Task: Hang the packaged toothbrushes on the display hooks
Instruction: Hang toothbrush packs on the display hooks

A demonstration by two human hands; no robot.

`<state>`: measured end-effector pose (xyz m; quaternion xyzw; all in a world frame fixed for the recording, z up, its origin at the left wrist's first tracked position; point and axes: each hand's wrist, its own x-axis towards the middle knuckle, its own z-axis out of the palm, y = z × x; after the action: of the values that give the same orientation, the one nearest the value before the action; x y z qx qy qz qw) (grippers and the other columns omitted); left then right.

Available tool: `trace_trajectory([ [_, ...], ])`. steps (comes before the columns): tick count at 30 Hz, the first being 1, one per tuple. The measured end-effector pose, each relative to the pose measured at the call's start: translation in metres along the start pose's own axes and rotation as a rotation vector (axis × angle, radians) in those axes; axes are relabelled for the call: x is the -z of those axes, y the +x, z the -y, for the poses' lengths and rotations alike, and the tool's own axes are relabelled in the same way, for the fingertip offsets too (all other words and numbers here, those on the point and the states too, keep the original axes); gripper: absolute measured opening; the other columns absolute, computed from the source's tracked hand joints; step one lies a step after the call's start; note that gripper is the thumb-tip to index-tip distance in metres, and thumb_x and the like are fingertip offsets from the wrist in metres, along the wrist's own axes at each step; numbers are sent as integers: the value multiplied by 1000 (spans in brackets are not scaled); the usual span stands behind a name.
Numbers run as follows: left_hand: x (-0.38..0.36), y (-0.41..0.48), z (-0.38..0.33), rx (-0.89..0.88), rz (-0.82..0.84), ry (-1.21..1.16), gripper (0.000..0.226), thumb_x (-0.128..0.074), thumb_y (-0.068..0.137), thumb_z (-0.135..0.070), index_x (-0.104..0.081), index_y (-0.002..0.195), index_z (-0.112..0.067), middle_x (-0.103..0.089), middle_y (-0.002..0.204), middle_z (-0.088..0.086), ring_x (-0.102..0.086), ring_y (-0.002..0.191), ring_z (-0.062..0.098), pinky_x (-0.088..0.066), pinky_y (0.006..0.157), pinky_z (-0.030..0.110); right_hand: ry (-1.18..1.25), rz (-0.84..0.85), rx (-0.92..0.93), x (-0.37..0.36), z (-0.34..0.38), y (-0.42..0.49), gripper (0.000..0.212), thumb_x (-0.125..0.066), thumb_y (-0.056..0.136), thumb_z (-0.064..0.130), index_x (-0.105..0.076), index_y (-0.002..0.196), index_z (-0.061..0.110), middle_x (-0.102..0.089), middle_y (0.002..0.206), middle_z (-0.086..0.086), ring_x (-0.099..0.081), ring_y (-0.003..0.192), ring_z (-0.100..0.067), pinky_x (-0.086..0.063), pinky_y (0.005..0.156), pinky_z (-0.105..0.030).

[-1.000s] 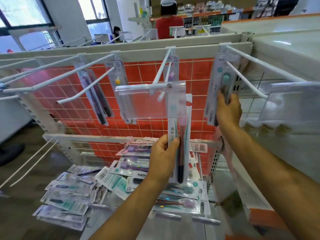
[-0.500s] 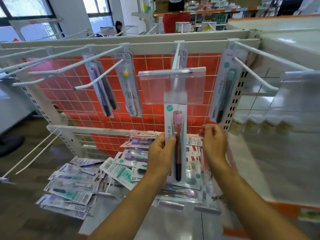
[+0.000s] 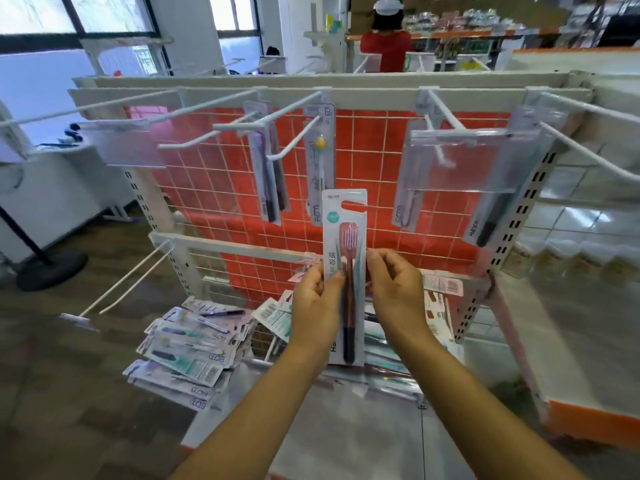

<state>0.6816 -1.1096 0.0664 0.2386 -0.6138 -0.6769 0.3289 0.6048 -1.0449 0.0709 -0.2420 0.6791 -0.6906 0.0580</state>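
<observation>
Since right hand (image 3: 394,289) quit hung pack (image 3: 485,226), it and left hand (image 3: 317,299) both pinch pink toothbrush pack (image 3: 346,244); hanging likely next.

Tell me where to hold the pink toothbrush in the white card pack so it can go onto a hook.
Pinch the pink toothbrush in the white card pack by its long edges at mid-height, one grip from each side, as the left hand and right hand do now. It is flat and upright, and that likely leaves the hanging slot at its top clear.
</observation>
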Motion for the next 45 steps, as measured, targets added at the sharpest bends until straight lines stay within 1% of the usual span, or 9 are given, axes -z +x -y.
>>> trace_trajectory([
  [3, 23, 1, -4, -12, -14, 28, 17, -52, 99, -20, -67, 105, -27, -74, 94, -11, -69, 93, 5, -54, 78, 20, -27, 29, 29, -19, 4, -10, 24, -51, 98, 22, -68, 85, 12, -70, 81, -5, -66, 79, -26, -57, 74, -45],
  [7, 54, 3, -10, -7, -22, 76, 15, -53, 99, -22, -66, 102, -29, -73, 94, -6, -69, 91, 8, -56, 81, 27, -15, 63, 45, -46, 10, -22, 18, -54, 97, 18, -66, 84, 18, -66, 73, 7, -60, 67, -5, -54, 67, -31],
  [12, 93, 6, -11, -77, -12, 251, 13, -52, 99, -32, -64, 92, -32, -70, 91, 3, -67, 87, 20, -57, 80, 43, -49, 74, 90, -77, 13, -35, 15, -54, 97, 16, -65, 86, 15, -60, 69, 10, -52, 60, 1, -46, 58, -17],
  [15, 113, 4, -9, -182, 30, 460, 6, -55, 96, -36, -53, 102, -38, -65, 93, -13, -65, 85, 5, -55, 72, 23, -100, 65, 126, -92, 13, -40, 15, -52, 98, 16, -63, 88, 16, -62, 74, 7, -55, 64, -2, -47, 58, -16],
  [17, 121, 1, -6, -265, 13, 619, 31, -61, 92, -36, -45, 120, -35, -57, 105, -21, -60, 92, 0, -49, 74, 12, -98, 71, 119, -101, 14, -41, 15, -51, 98, 16, -62, 89, 16, -62, 77, 5, -57, 68, -6, -50, 60, -19],
  [20, 128, 0, 4, -354, -48, 808, 69, -66, 86, -44, -32, 142, -20, -54, 124, -5, -58, 105, 8, -51, 82, 16, -94, 91, 104, -113, 13, -37, 15, -50, 99, 17, -62, 89, 17, -62, 78, 3, -58, 72, -11, -51, 62, -26],
  [23, 132, 9, 7, -346, -116, 905, 79, -64, 87, -47, -25, 148, -15, -53, 132, 3, -58, 112, 17, -49, 84, 22, -104, 134, 119, -123, 12, -28, 16, -50, 99, 18, -60, 87, 20, -60, 77, 5, -57, 70, -5, -49, 59, -19],
  [31, 135, 36, -1, -318, -171, 1034, 93, -67, 85, -46, -14, 153, -11, -43, 144, 7, -52, 125, 24, -49, 94, 31, -79, 157, 113, -147, 12, 0, 15, -51, 98, 17, -60, 86, 21, -59, 74, 6, -53, 65, 1, -43, 56, -13],
  [45, 199, 64, 1, -352, -284, 851, 85, -72, 80, -42, -22, 146, -21, -57, 126, 8, -64, 103, 24, -60, 77, 38, -76, 305, 160, -211, 18, -3, 14, -52, 98, 19, -59, 87, 25, -63, 82, 3, -62, 79, -10, -58, 69, -29],
])
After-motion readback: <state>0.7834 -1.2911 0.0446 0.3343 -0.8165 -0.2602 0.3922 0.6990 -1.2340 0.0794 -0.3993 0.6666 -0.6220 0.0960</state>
